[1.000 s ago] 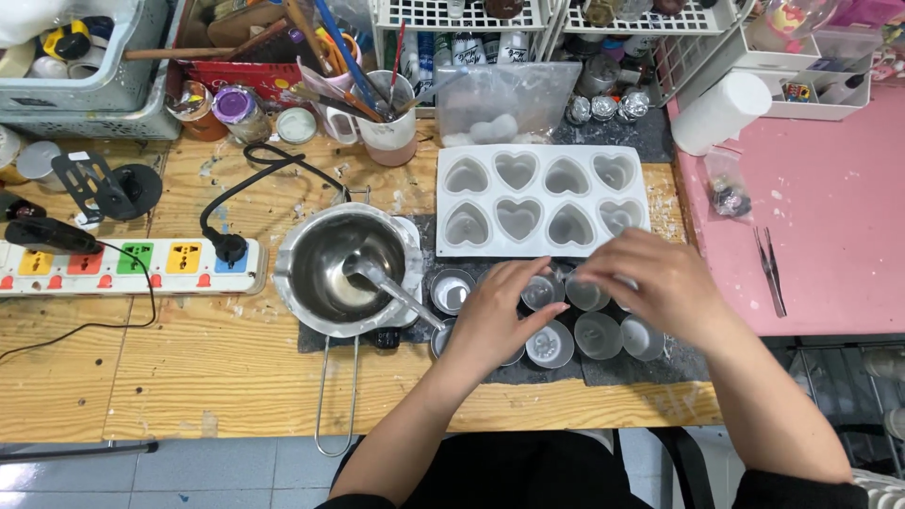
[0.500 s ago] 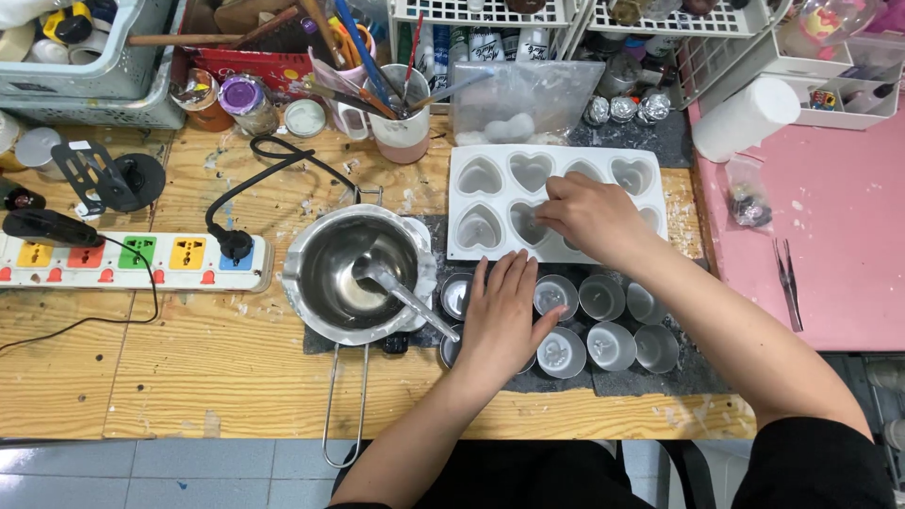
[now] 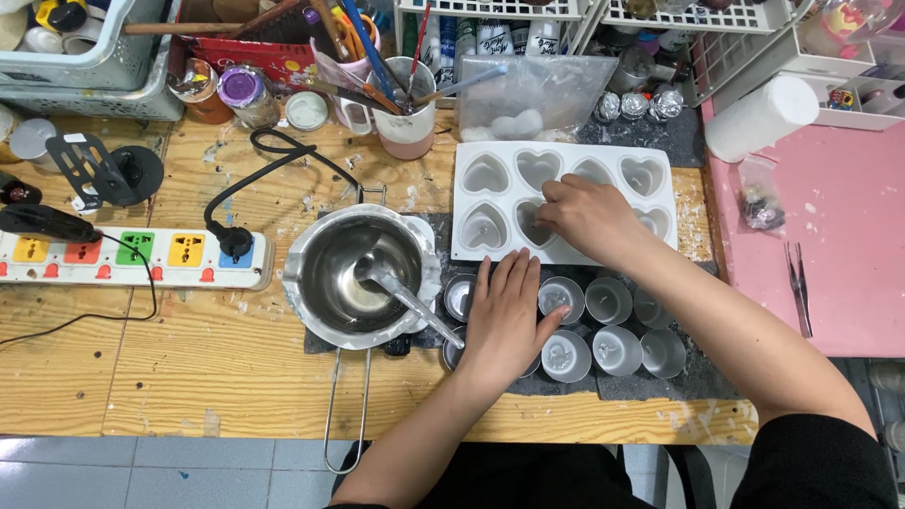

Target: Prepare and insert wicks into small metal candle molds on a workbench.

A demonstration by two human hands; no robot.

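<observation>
Reaching over the white heart mould (image 3: 564,203), the right hand (image 3: 589,217) has its fingertips dipped into the middle cavity of the near row, fingers curled close together; whether they pinch anything there cannot be told. The mould lies flat on the wooden table (image 3: 160,377), its long axis running left to right, with the heart tips pointing toward the person. The left hand (image 3: 509,316) rests flat and open, palm down, fingers spread and pointing away, gripping nothing, over the small metal cups (image 3: 603,330) just in front of the mould. Left of them sits a steel pot (image 3: 353,278) with a spoon (image 3: 401,294) inside.
</observation>
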